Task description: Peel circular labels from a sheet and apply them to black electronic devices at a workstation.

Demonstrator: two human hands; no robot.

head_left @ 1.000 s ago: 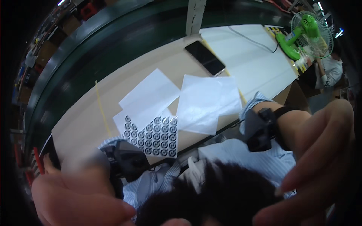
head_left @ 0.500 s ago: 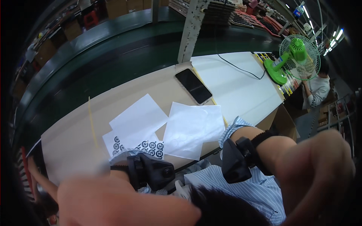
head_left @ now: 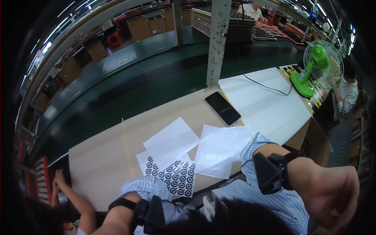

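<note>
Workshop counter [head_left: 98,168]: thin sheets [head_left: 172,137] overlap near its front edge.
Right hand [head_left: 337,192] is raised, fingers bent, grip impossible to tell; left hand is out of view. Overlapping sheets probably handle best singly, by their edges.

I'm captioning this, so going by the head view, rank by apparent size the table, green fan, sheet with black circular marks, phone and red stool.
Largest to smallest:
1. Table
2. Green fan and marked sheet: too close to rank, the sheet being partly covered
3. Phone
4. Red stool, seen farther off
</note>
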